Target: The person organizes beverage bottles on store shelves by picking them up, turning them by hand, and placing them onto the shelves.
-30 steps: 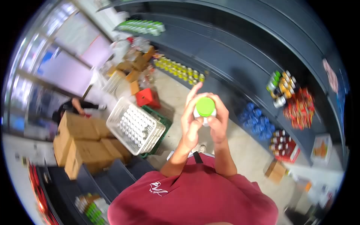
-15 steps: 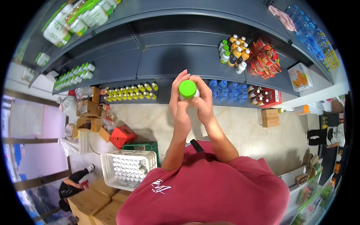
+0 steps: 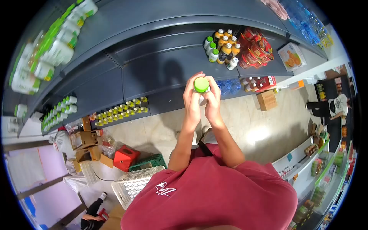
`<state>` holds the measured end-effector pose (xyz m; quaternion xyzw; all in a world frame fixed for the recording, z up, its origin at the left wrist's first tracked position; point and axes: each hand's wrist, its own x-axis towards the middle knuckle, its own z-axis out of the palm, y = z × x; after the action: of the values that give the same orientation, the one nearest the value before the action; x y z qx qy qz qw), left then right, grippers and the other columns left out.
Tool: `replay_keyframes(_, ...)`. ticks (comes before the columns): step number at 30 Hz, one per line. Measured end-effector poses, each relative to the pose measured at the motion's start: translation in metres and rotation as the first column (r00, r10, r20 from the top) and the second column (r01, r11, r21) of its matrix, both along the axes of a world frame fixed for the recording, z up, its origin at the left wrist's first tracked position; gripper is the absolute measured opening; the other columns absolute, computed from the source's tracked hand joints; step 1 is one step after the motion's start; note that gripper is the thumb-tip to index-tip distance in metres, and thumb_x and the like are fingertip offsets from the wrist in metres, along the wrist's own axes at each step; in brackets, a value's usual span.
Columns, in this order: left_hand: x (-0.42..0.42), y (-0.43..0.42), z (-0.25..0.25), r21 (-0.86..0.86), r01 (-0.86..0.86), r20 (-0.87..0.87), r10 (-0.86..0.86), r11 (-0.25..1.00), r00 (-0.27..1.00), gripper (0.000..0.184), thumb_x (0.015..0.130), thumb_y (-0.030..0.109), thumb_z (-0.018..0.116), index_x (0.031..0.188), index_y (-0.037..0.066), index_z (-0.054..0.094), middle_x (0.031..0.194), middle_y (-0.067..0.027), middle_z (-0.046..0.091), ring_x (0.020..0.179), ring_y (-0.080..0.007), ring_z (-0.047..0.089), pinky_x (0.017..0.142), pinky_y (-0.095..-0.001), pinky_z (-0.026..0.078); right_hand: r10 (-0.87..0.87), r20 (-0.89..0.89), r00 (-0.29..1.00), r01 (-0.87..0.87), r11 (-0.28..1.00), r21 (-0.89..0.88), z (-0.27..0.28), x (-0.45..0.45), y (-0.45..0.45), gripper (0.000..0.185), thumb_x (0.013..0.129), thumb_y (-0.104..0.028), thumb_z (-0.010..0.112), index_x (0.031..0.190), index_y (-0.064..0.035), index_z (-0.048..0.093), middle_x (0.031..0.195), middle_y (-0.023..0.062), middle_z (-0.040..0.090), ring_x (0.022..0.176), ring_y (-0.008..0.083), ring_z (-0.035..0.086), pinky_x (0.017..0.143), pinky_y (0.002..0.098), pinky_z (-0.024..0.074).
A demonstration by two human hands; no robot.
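Green-capped bottle [image 3: 201, 85] showing pale body; left hand [image 3: 190, 99], right hand [image 3: 213, 97] gripping it. White bottle [image 3: 232, 63] standing near front edge of grey shelf [image 3: 103, 85]; pale floor [image 3: 245, 119] reflecting light.

Two hands [image 3: 191, 97], one held bottle [image 3: 201, 84] (green-capped), one pink cloth [image 3: 276, 8], two other people [image 3: 339, 105]

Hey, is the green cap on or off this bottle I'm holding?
On. The green cap covers the top of the bottle between your left hand and right hand. Whether it's screwed tight, I cannot tell.

A maroon short-sleeved shirt [image 3: 214, 195] bears white script [image 3: 165, 189], with a black strap [image 3: 205, 148] showing.
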<state>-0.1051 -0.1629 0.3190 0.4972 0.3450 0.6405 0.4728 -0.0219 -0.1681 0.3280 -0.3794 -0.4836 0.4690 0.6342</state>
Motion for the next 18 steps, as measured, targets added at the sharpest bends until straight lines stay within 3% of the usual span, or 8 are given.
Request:
replay_keyframes(5, 0.055, 0.058, -0.049, -0.144, 0.135, 0.021, -0.133, 0.98, 0.991, 0.042, 0.089, 0.022, 0.044, 0.121, 0.0, 0.059, 0.118, -0.0082, 0.06, 0.11, -0.0168, 0.053, 0.096, -0.0288, 0.039, -0.143, 0.001, 0.99, 0.143, 0.989, -0.023, -0.059, 0.056, 0.054, 0.025, 0.079, -0.017, 0.047, 0.098, -0.0021, 0.055, 0.087, 0.0015, 0.054, 0.083, 0.0093, 0.048, 0.075, 0.0238, 0.0399)
replay_keyframes(6, 0.067, 0.07, -0.059, -0.172, 0.172, -0.01, -0.176, 0.97, 0.984, 0.042, 0.093, 0.022, 0.042, 0.124, -0.003, 0.055, 0.125, -0.0149, 0.057, 0.115, -0.0243, 0.054, 0.097, -0.033, 0.041, -0.17, -0.001, 0.985, 0.17, 0.984, -0.044, -0.07, 0.068, 0.064, 0.025, 0.081, -0.016, 0.046, 0.099, -0.0015, 0.056, 0.088, 0.0021, 0.054, 0.084, 0.0104, 0.05, 0.078, 0.0241, 0.04)
replay_keyframes(9, 0.113, 0.108, -0.112, -0.233, 0.206, -0.073, -0.228, 0.95, 0.971, 0.042, 0.095, 0.022, 0.042, 0.127, -0.002, 0.053, 0.125, -0.0144, 0.057, 0.115, -0.025, 0.054, 0.097, -0.0336, 0.041, -0.177, -0.142, 0.974, 0.155, 0.976, -0.155, -0.124, 0.113, 0.1, 0.029, 0.082, -0.014, 0.041, 0.102, -0.0004, 0.057, 0.092, 0.0013, 0.055, 0.088, 0.0115, 0.05, 0.08, 0.0239, 0.039)
replay_keyframes(10, 0.125, 0.121, -0.138, -0.27, 0.243, -0.107, -0.28, 0.931, 0.954, 0.048, 0.094, 0.026, 0.046, 0.135, 0.0, 0.045, 0.125, -0.0173, 0.056, 0.116, -0.0264, 0.054, 0.097, -0.0341, 0.041, -0.209, -0.134, 0.969, 0.184, 0.967, -0.177, -0.149, 0.129, 0.113, 0.029, 0.085, -0.012, 0.039, 0.103, 0.0001, 0.059, 0.093, 0.0027, 0.058, 0.088, 0.0129, 0.052, 0.079, 0.0253, 0.0409)
replay_keyframes(13, 0.158, 0.142, -0.195, -0.449, 0.123, -0.321, -0.289, 0.885, 0.902, 0.055, 0.091, 0.027, 0.052, 0.138, 0.001, 0.039, 0.127, -0.0201, 0.053, 0.116, -0.0276, 0.053, 0.098, -0.0349, 0.041, -0.254, -0.103, 0.962, 0.231, 0.953, -0.198, -0.218, 0.166, 0.149, 0.028, 0.086, -0.014, 0.04, 0.099, 0.0009, 0.06, 0.092, 0.0041, 0.06, 0.084, 0.0134, 0.053, 0.077, 0.0272, 0.0428)
replay_keyframes(14, 0.165, 0.145, -0.192, -0.422, 0.187, -0.246, -0.311, 0.887, 0.918, 0.059, 0.088, 0.026, 0.057, 0.137, 0.001, 0.037, 0.129, -0.0203, 0.051, 0.116, -0.028, 0.053, 0.099, -0.0359, 0.041, -0.333, -0.052, 0.942, 0.312, 0.92, -0.238, -0.223, 0.172, 0.155, 0.028, 0.087, -0.015, 0.04, 0.095, 0.0021, 0.06, 0.089, 0.0064, 0.061, 0.082, 0.0139, 0.054, 0.077, 0.028, 0.0438)
replay_keyframes(17, 0.182, 0.165, -0.25, -0.433, 0.224, -0.166, -0.322, 0.873, 0.932, 0.054, 0.085, 0.02, 0.06, 0.133, 0.002, 0.041, 0.13, -0.0167, 0.049, 0.116, -0.0255, 0.052, 0.096, -0.0352, 0.043, -0.338, 0.101, 0.936, 0.352, 0.892, -0.283, -0.257, 0.193, 0.171, 0.029, 0.087, -0.016, 0.041, 0.095, 0.0033, 0.061, 0.088, 0.0085, 0.061, 0.084, 0.0151, 0.055, 0.079, 0.028, 0.0439)
replay_keyframes(18, 0.185, 0.175, -0.253, -0.507, 0.251, -0.165, -0.378, 0.825, 0.911, 0.053, 0.084, 0.019, 0.061, 0.131, 0.003, 0.043, 0.128, -0.0152, 0.051, 0.114, -0.0244, 0.053, 0.095, -0.0348, 0.044, -0.347, 0.052, 0.937, 0.346, 0.892, -0.291, -0.268, 0.195, 0.177, 0.027, 0.087, -0.016, 0.042, 0.093, 0.003, 0.061, 0.086, 0.0086, 0.061, 0.084, 0.0162, 0.055, 0.079, 0.0285, 0.044)
